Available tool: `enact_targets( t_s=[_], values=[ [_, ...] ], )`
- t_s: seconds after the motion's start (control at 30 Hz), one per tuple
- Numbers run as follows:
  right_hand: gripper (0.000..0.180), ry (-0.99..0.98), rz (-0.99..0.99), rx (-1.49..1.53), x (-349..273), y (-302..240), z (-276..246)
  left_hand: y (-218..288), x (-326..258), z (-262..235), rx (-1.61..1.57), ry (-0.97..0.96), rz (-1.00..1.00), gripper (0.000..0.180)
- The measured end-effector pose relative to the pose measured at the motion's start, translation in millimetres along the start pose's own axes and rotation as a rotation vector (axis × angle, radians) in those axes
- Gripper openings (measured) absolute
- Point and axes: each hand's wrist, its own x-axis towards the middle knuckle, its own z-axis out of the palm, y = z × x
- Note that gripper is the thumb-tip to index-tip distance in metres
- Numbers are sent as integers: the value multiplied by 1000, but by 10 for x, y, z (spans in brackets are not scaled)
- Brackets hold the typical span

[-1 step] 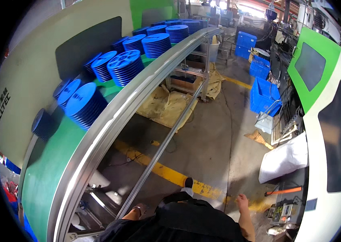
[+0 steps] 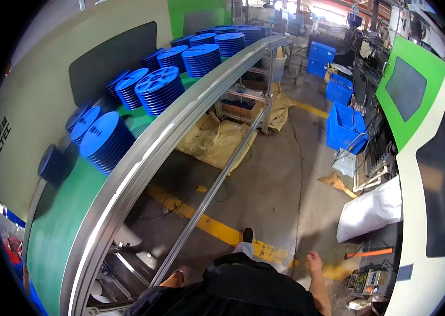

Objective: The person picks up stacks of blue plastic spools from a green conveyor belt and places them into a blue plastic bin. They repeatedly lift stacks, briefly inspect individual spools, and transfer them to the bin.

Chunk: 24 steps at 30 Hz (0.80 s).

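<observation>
My right hand (image 2: 314, 262) hangs at my right side above the floor, fingers loosely bent, with nothing seen in it. Lower left, my left hand (image 2: 183, 273) is partly in shadow beside the slanting metal bar (image 2: 201, 208); its fingers are too dark to read. To my left runs a green conveyor belt (image 2: 54, 231) with a silver metal rail (image 2: 93, 231). Several stacks of blue reels stand on it, the nearest large reel stack (image 2: 107, 141) close to the rail. Neither hand touches the reels.
Blue crates (image 2: 344, 126) line the right side, with a white sack (image 2: 371, 210), a broom head (image 2: 338, 183) and an orange-handled tool (image 2: 370, 253) nearer. A green-and-white machine (image 2: 417, 100) stands far right. Yellow-brown sheeting (image 2: 214, 142) and a thin cable (image 2: 300, 184) lie on the floor.
My foot shows further out past my black clothing. The belt and reels have shifted slightly left and down in view. Both hands look much the same.
</observation>
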Motion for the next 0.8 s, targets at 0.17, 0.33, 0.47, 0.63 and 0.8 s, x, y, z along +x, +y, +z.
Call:
enact_targets(
  t_s=[0.17, 0.33, 0.47, 0.63, 0.8],
  values=[
    [30, -218, -164, -409, 941, -294, 243, 821, 858, -1247, -290, -29, -114, 30],
    [27, -420, 209, -317, 1967, -473, 15, 1455, 2025, -2381, -101, -61, 47, 40],
    [24, -292, 453, -135, 2836, -698, -354, 2008, 2952, -3889, -239, 159, 68, 48],
    [21, -294, 521, -49, 4153, -1043, -476, 2861, 3475, -5808, -945, 484, 269, 48],
    [18, -300, 508, 44, 5714, -1383, -598, 4176, 2002, -8140, -1027, 846, 801, 52]
  ],
)
